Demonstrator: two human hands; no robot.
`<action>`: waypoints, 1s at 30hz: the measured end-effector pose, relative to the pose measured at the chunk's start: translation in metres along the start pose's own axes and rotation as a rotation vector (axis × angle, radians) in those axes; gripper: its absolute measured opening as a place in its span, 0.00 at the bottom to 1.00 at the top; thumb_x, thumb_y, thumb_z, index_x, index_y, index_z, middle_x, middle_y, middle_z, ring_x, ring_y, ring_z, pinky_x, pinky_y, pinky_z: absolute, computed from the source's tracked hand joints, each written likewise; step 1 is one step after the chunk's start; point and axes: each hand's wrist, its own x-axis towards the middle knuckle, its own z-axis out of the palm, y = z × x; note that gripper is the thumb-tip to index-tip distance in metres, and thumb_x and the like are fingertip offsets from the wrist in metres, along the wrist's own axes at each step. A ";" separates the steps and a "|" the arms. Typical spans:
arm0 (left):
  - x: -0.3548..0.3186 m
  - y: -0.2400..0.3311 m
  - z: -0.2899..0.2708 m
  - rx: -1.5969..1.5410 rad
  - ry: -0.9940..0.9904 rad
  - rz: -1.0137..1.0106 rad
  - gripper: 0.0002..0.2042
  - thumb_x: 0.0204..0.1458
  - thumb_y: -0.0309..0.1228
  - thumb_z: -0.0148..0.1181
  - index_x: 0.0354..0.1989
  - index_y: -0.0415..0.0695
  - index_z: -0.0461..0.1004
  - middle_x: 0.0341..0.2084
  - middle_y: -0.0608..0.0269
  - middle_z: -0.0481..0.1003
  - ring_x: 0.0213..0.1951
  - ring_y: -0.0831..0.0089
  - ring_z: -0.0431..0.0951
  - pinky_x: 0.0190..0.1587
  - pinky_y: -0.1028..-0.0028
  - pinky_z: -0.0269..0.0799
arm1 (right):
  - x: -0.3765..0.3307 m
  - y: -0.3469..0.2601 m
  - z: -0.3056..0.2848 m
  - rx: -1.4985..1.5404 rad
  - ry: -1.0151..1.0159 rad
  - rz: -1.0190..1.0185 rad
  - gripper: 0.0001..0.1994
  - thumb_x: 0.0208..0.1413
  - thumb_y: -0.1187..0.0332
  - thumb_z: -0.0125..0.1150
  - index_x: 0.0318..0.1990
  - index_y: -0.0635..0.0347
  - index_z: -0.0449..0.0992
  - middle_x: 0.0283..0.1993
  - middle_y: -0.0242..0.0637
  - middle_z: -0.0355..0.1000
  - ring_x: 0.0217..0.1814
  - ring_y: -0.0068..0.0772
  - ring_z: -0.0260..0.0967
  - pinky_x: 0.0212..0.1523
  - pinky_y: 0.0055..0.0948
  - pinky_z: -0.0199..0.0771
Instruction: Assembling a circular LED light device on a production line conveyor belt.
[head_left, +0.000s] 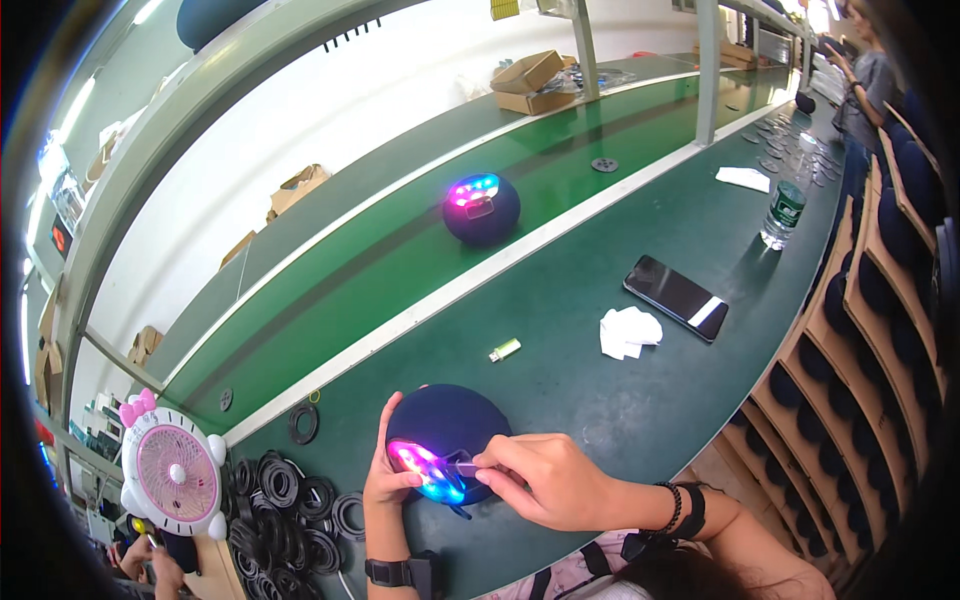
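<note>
Fingers [512, 452] of the right hand [560, 485] are pinching, thumb against forefinger, a small flat piece [465, 468] at the lit face of a dark-blue round speaker [455, 418]; from where I'm standing I can't tell whether it is a plug or a flap. The speaker is sitting low in the frame, a little left of centre, over the green table [570, 410]. The left hand [384, 478] is gripping its left side, fingers curving up around the edge and the thumb lying at the front, beside the glowing lights [415, 460].

For work this fine, I'd say the left hand is doing right by bracing the ball, since a round thing is likely to roll under a push. The pinch is best kept light and square to the face, with force going straight along the piece rather than sideways, and the left thumb clear of the spot.

A green stick [506, 350] is lying just above centre-bottom, a phone [676, 297] and crumpled tissue [630, 332] are resting to the right, and black rings [280, 480] are crowding the lower left beside a pink-and-white fan [175, 470].
</note>
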 end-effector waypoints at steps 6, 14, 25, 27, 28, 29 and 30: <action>-0.002 0.001 0.001 0.029 -0.021 -0.008 0.58 0.23 0.22 0.75 0.69 0.43 0.44 0.68 0.46 0.49 0.67 0.56 0.55 0.67 0.62 0.51 | 0.000 -0.005 0.000 -0.082 -0.016 0.005 0.05 0.51 0.75 0.62 0.33 0.64 0.72 0.24 0.40 0.72 0.23 0.39 0.71 0.24 0.31 0.69; -0.004 0.019 0.024 0.251 0.049 -0.112 0.54 0.27 0.22 0.73 0.69 0.41 0.48 0.58 0.55 0.64 0.58 0.63 0.67 0.62 0.67 0.59 | 0.003 0.009 -0.012 0.030 -0.051 0.059 0.07 0.55 0.73 0.58 0.33 0.61 0.65 0.21 0.43 0.68 0.24 0.47 0.69 0.24 0.39 0.66; 0.009 0.010 0.069 0.435 0.212 0.089 0.44 0.35 0.28 0.69 0.65 0.41 0.55 0.54 0.55 0.67 0.56 0.65 0.68 0.61 0.68 0.61 | 0.025 0.046 -0.027 -0.193 0.049 0.036 0.31 0.50 0.55 0.66 0.56 0.64 0.64 0.43 0.45 0.68 0.47 0.39 0.67 0.48 0.35 0.68; 0.010 0.005 0.067 0.357 0.164 0.144 0.41 0.38 0.23 0.69 0.65 0.40 0.55 0.52 0.54 0.69 0.53 0.66 0.72 0.57 0.69 0.67 | 0.031 0.073 -0.021 -0.035 -0.086 0.115 0.31 0.53 0.56 0.64 0.60 0.63 0.61 0.49 0.45 0.66 0.51 0.36 0.66 0.52 0.32 0.66; 0.009 0.004 0.063 0.372 0.162 0.165 0.41 0.38 0.24 0.68 0.65 0.39 0.55 0.52 0.53 0.69 0.53 0.65 0.71 0.56 0.68 0.67 | 0.036 0.082 -0.016 0.124 -0.223 0.200 0.32 0.56 0.58 0.61 0.64 0.62 0.59 0.54 0.45 0.65 0.55 0.34 0.65 0.57 0.30 0.64; 0.007 0.003 0.060 0.410 0.172 0.178 0.41 0.39 0.25 0.68 0.65 0.39 0.55 0.53 0.53 0.68 0.53 0.64 0.71 0.57 0.68 0.66 | 0.040 0.083 -0.010 0.126 -0.223 0.192 0.32 0.56 0.58 0.61 0.64 0.62 0.59 0.54 0.45 0.65 0.55 0.34 0.65 0.57 0.30 0.64; 0.005 0.003 0.058 0.418 0.170 0.187 0.41 0.39 0.26 0.67 0.65 0.39 0.54 0.54 0.52 0.67 0.54 0.64 0.70 0.57 0.68 0.66 | 0.043 0.082 -0.005 0.359 -0.263 0.301 0.31 0.57 0.58 0.59 0.65 0.62 0.57 0.56 0.44 0.64 0.58 0.33 0.63 0.59 0.30 0.63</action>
